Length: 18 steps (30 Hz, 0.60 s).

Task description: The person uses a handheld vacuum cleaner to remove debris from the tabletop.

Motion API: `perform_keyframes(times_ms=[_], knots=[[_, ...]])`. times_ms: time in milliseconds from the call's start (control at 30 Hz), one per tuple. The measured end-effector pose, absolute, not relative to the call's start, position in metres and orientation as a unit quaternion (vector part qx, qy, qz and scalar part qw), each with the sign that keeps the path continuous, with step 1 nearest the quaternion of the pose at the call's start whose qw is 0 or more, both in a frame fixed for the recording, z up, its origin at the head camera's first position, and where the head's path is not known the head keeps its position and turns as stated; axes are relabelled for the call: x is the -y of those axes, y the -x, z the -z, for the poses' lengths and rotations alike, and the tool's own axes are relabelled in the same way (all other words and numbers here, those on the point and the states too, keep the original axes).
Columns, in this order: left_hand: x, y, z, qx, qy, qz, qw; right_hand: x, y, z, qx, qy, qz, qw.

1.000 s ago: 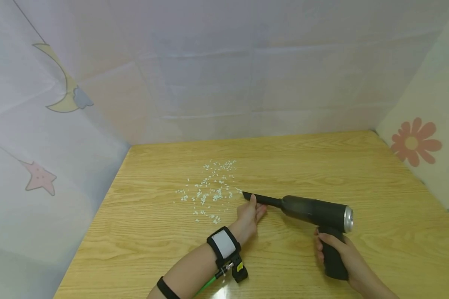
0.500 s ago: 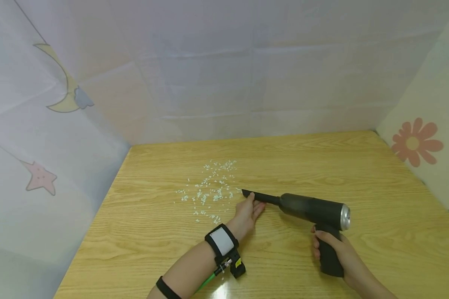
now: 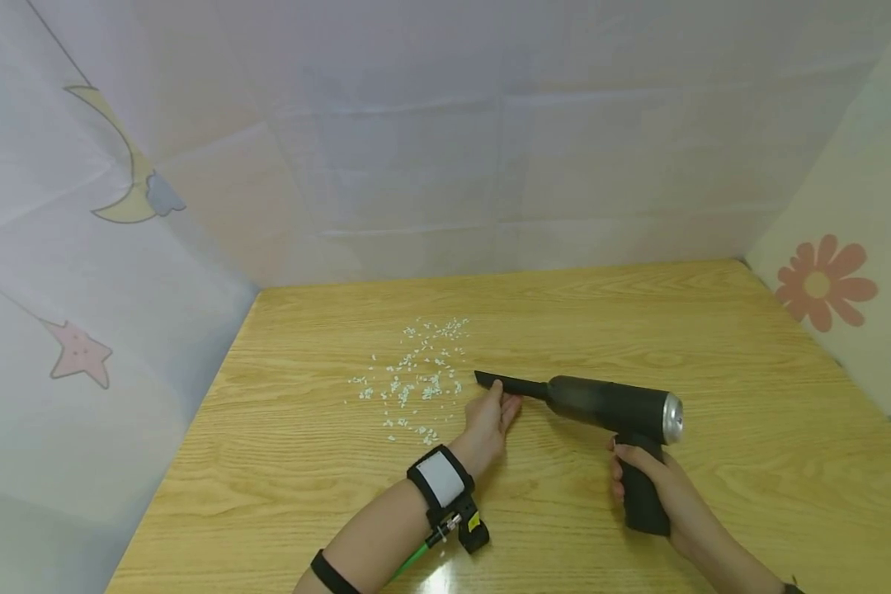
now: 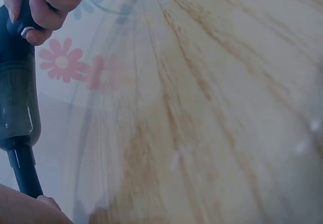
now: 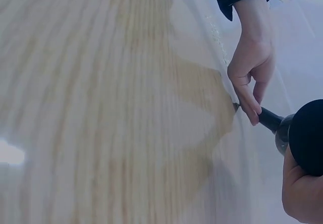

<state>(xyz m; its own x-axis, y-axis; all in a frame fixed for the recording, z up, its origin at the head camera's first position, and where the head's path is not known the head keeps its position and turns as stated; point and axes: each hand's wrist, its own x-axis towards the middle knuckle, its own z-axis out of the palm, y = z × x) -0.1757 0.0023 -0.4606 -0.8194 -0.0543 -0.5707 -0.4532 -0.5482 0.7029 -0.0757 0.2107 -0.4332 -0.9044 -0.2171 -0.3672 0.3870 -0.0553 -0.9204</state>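
Observation:
A black handheld vacuum (image 3: 605, 404) with a silver rear end and a long narrow nozzle points left over the table. My right hand (image 3: 657, 487) grips its handle, fingers curled round the front. Near the nozzle tip, my left hand (image 3: 490, 421) holds the nozzle, thumb on top and fingers beneath. Just left of the nozzle tip lie scattered small white bits (image 3: 416, 379), like paper scraps. The left wrist view shows the vacuum's clear smoky chamber (image 4: 19, 98) and the right fingers on the handle. In the right wrist view, the left fingers (image 5: 250, 103) pinch the nozzle.
The wood-grain table (image 3: 282, 511) carries all of this. A pale fabric backdrop (image 3: 416, 148) stands behind it and at both sides. My left wrist wears a black strap with a white patch (image 3: 441, 480), and a green cable (image 3: 410, 563) runs from it.
The vacuum has shifted left and slightly away from me, its nozzle tip now nearer the white bits. My right hand moved with it; my left hand moved slightly, still holding the nozzle.

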Motion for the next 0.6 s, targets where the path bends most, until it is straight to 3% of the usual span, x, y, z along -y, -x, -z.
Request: perform_keyframes(times_ms=[600], knots=[[-0.014,0.167,0.457,-0.471,0.27,-0.828,0.141,-0.224,0.062,0.431,-0.671,-0.1,0.705,0.206]])
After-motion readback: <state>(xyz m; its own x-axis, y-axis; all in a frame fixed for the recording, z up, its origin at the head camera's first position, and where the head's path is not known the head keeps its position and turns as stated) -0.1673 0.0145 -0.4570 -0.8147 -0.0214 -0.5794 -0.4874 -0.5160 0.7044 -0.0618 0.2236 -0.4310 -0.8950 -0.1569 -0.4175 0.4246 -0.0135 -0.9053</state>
